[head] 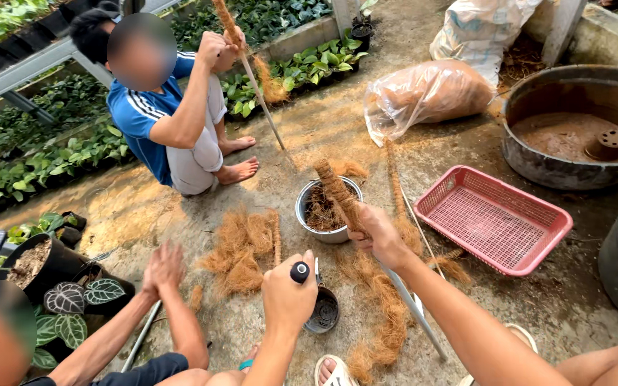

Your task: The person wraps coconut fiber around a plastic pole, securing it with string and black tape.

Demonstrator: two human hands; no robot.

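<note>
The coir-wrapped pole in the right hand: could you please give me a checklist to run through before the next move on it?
1. Right hand grips the coir-wrapped pole: ok.
2. Left hand closed on the black-capped tool: ok.
3. Loose coir fibre lies close by on the ground: ok.
4. Metal bowl holds fibre: ok.
5. Wrapping tight along the pole: cannot tell.
6. Co-worker's hands apart from the pole: ok.

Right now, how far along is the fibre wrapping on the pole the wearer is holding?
Done: the top of the pole is already wound in brown coconut fibre. In hand: the right hand grips it just below the wrap, while the left hand holds a black-capped tool. Left: the lower pole is bare grey, and loose fibre lies on the ground.
</note>
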